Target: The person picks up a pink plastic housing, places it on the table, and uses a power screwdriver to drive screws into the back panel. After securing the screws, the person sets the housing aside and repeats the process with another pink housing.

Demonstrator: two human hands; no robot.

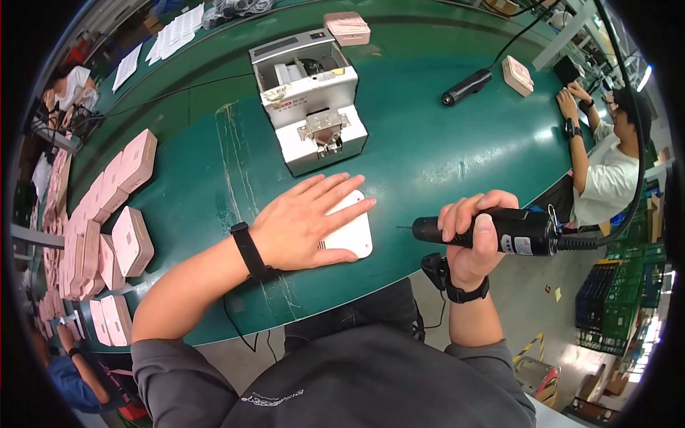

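My left hand [310, 221] lies flat with its fingers spread over a white square plastic casing [355, 230] on the green table. The palm hides much of the casing; small holes show at its corners. In my right hand [474, 235] is a black electric screwdriver [510, 230], held level above the table's front edge. Its thin bit points left toward the casing, apart from it. A cable runs from its rear end up the right side. Beyond my left hand stands a grey and white screw feeder [314, 107], its lidless top compartment facing up.
Several pink square boxes [132, 239] are stacked at the left. Another black electric screwdriver [467, 87] lies at the far right near a pink box [517, 76]; one more pink box [347, 28] sits behind the feeder. Co-workers sit at the right and left. Green crates [617, 314] stand on the floor.
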